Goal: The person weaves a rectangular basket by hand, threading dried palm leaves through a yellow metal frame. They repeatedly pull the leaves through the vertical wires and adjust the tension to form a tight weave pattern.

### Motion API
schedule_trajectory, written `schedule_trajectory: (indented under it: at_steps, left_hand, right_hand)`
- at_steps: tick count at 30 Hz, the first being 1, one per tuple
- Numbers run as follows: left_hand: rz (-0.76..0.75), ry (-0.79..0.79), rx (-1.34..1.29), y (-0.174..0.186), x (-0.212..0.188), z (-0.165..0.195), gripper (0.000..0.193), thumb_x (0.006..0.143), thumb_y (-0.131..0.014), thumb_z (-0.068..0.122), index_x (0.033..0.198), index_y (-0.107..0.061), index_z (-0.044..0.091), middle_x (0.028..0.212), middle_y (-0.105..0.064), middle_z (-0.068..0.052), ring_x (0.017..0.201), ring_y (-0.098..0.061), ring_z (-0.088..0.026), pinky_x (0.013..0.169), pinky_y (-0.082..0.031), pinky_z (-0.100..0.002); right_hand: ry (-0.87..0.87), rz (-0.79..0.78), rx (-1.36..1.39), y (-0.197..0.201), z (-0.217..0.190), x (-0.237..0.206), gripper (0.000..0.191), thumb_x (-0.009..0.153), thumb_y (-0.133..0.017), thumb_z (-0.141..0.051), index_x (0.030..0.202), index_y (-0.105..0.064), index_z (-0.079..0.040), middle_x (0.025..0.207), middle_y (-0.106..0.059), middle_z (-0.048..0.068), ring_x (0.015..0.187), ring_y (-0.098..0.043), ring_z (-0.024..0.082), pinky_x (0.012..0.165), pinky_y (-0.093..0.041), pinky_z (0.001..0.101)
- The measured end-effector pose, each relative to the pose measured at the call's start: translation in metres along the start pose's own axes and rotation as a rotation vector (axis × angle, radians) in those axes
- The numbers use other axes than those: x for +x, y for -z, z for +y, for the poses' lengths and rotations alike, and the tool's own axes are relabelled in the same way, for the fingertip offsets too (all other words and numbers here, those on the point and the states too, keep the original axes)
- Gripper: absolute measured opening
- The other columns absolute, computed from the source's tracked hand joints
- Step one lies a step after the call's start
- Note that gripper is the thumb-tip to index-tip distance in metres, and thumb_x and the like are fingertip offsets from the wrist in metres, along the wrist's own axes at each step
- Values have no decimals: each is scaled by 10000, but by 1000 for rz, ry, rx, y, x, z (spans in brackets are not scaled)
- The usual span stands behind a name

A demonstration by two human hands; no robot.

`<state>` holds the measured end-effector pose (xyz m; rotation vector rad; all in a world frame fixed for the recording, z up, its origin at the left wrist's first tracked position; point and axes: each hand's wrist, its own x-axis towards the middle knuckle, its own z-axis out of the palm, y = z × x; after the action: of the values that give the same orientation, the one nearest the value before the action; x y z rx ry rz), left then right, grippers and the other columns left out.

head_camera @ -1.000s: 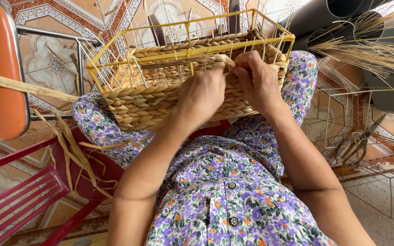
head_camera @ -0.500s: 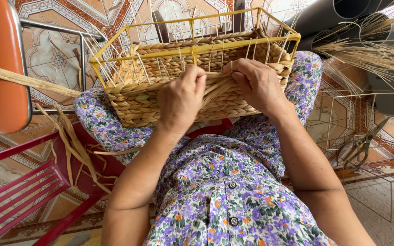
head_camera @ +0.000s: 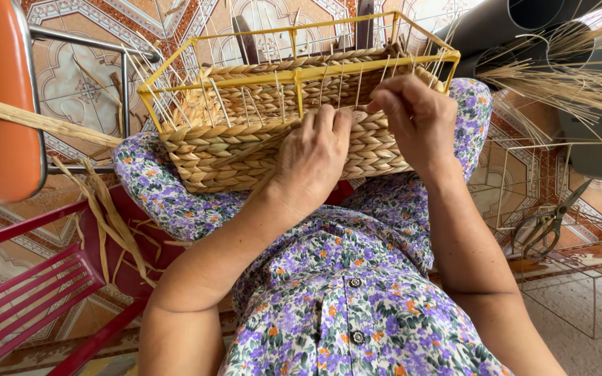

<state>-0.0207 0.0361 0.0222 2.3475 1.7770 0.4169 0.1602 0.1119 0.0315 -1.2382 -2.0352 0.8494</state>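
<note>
Fingertips of my right hand [head_camera: 416, 115] pinch narrowly on a braided strand at the top woven row, just under the yellow wire frame [head_camera: 294, 73]. My left hand [head_camera: 311, 157] lies flat, fingers spread against the woven basket [head_camera: 245, 150] wall, bracing it. I see the basket resting on my lap, long axis running left to right; the working edge sits nearer the right hand.

No packages, labels, signs or screens anywhere in view. Only woven straw, wire frames, patterned floor tiles and floral cloth, all without print.
</note>
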Motion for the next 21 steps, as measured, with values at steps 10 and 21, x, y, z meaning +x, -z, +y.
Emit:
schedule_trajectory:
  at_steps: [10,21]
  left_hand:
    - [434,-27,-24,59,-6,-26,258,906,-751,368,983,-672,135,813,-677,-33,771,-666,-240,649,-575,-354]
    - [141,169,-647,-4,18,-30,173,1065,-653,217,1024,-743,74,741,-746,-53,528,-659,-125,472,-541,-305]
  right_hand:
    - [220,-117,-35,-32,2,7,126,974,-765,-56,1069,-694,-13,909,-715,95,747,-699,184,639,-569,317]
    - [-146,-252,301,-21,6,4,45,1113,-578,-53,1134,-571,-13,870,-674,94,721,-643,117,621,-551,299]
